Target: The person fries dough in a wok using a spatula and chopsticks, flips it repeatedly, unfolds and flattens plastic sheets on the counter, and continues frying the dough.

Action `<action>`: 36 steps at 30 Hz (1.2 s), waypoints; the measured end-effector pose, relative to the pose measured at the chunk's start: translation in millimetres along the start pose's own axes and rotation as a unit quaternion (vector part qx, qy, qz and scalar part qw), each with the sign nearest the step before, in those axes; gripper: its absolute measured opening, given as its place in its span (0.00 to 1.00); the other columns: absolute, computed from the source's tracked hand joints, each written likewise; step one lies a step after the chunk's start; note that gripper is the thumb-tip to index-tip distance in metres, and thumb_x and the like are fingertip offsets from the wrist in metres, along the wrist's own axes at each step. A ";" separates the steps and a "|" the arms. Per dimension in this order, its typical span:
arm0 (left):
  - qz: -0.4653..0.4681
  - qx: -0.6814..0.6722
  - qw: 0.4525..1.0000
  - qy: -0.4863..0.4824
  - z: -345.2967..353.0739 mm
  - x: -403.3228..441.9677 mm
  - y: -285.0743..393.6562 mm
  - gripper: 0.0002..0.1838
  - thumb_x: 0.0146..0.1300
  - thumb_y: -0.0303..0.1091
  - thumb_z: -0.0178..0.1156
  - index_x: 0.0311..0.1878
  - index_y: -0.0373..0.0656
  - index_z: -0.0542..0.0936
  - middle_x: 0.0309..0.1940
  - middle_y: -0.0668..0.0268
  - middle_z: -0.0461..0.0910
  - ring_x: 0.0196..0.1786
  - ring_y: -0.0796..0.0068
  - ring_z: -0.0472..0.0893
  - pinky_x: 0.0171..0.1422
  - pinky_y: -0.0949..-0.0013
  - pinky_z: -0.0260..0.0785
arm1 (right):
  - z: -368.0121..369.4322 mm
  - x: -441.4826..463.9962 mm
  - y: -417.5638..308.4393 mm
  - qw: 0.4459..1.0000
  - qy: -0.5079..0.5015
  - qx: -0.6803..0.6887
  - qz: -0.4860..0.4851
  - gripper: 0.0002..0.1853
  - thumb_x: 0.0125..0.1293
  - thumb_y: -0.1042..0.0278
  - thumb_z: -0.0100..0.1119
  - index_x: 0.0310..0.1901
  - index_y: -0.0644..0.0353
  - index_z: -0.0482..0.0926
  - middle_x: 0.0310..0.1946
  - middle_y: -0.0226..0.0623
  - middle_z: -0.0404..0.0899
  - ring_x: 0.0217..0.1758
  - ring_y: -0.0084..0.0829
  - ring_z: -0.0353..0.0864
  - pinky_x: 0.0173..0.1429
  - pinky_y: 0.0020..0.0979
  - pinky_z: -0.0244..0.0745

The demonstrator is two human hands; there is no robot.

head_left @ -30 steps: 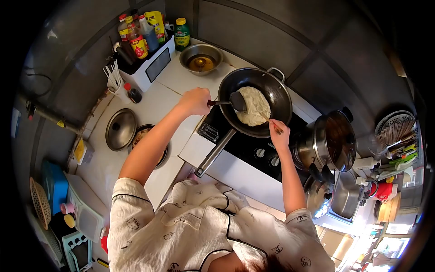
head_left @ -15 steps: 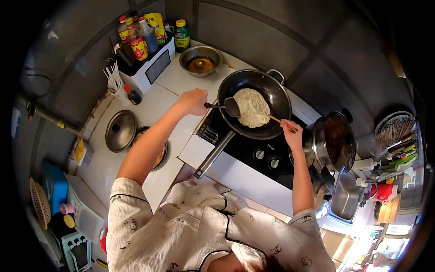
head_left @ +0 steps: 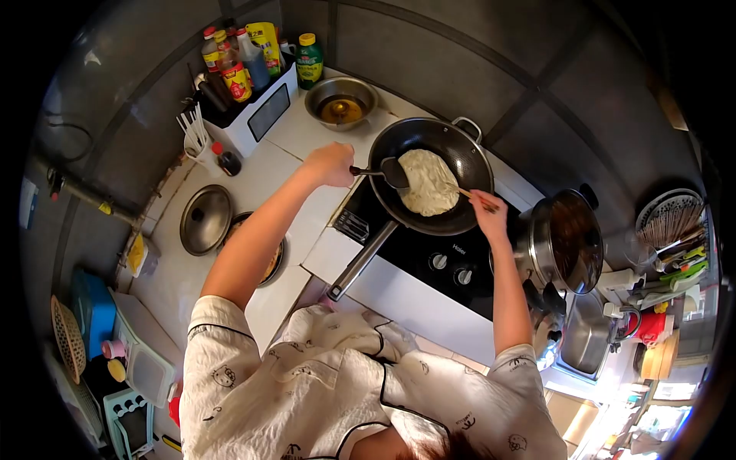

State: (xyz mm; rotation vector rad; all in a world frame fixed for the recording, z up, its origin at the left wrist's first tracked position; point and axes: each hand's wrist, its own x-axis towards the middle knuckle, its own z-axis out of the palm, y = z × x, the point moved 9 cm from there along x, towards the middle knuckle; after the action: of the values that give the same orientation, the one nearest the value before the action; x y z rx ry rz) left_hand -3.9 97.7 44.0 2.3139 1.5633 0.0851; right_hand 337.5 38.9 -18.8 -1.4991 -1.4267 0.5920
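A pale, flat round of dough (head_left: 427,184) lies in a dark wok (head_left: 469,162) on the black cooktop. My left hand (head_left: 330,163) is wrapped round the handle of a dark spatula (head_left: 395,174), whose blade rests at the dough's left edge. From the other side, my right hand (head_left: 491,215) grips a pair of chopsticks (head_left: 464,192); their tips meet the dough's right edge. The wok's long handle (head_left: 363,261) points toward my body, between my two arms.
A metal bowl of yellowish oil (head_left: 342,110) stands left of the wok. Behind it are a green bottle (head_left: 309,61) and a seasoning rack (head_left: 268,115). A lid (head_left: 205,220) lies on the counter. Right of the cooktop sits a steel pot (head_left: 563,241), near the sink (head_left: 586,337).
My right hand has shifted slightly up and left with the chopsticks. The spatula blade has moved a little up along the dough's left edge. The dough stays in about the same place.
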 end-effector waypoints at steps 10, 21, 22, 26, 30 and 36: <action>-0.019 -0.018 1.000 0.013 5.8 -15.7 1.6 0.10 0.46 0.30 0.56 0.32 0.43 0.83 0.26 0.55 0.79 0.34 0.55 0.78 0.37 0.59 0.71 | 8.9 -18.0 0.8 0.999 -0.035 -0.028 -0.008 0.08 0.60 0.73 0.59 0.40 0.67 0.80 0.32 0.36 0.82 0.35 0.19 0.79 0.42 0.20 0.72; -0.065 -0.372 0.925 0.050 50.3 -75.7 -1.1 0.12 0.55 0.31 0.58 0.41 0.37 0.81 0.19 0.62 0.77 0.23 0.77 0.73 0.30 0.70 0.67 | -8.7 -54.9 -35.4 0.980 0.100 0.166 0.050 0.19 0.70 0.61 0.45 0.53 0.68 0.72 0.48 0.44 0.74 0.49 0.29 0.76 0.55 0.29 0.71; -0.070 -0.391 0.916 0.055 57.6 -82.3 3.8 0.12 0.56 0.32 0.58 0.42 0.37 0.81 0.19 0.62 0.77 0.23 0.78 0.73 0.30 0.70 0.68 | -8.0 -64.7 -57.5 0.980 0.120 0.157 0.004 0.18 0.70 0.62 0.43 0.53 0.68 0.71 0.49 0.43 0.71 0.50 0.30 0.75 0.56 0.30 0.70; -0.021 -0.441 0.887 0.134 71.9 -102.2 40.3 0.16 0.61 0.39 0.57 0.44 0.35 0.77 0.25 0.56 0.77 0.27 0.73 0.74 0.35 0.67 0.68 | 38.5 -117.7 -140.4 0.981 0.094 0.106 -0.133 0.13 0.71 0.67 0.38 0.47 0.69 0.68 0.46 0.42 0.68 0.50 0.36 0.74 0.58 0.33 0.69; 0.006 -0.552 0.827 0.105 82.0 -110.5 64.7 0.18 0.67 0.42 0.50 0.48 0.36 0.76 0.22 0.65 0.73 0.25 0.80 0.67 0.30 0.72 0.64 | 87.9 -154.8 -173.4 0.975 0.046 0.079 -0.203 0.09 0.66 0.73 0.46 0.41 0.71 0.73 0.44 0.46 0.68 0.44 0.37 0.76 0.49 0.33 0.73; 0.004 -0.643 0.764 0.062 89.6 -123.5 69.9 0.22 0.69 0.45 0.45 0.49 0.35 0.75 0.21 0.73 0.69 0.28 0.86 0.66 0.32 0.77 0.63 | 104.9 -176.1 -193.2 0.967 0.014 0.032 -0.251 0.12 0.64 0.67 0.54 0.41 0.69 0.74 0.44 0.49 0.74 0.46 0.43 0.76 0.50 0.35 0.73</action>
State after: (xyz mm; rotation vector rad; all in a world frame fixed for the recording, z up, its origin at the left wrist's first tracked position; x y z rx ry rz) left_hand 31.4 -60.2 -0.5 1.1769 0.9389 0.9840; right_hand 118.9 -121.5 57.6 -1.0299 -1.6673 0.2955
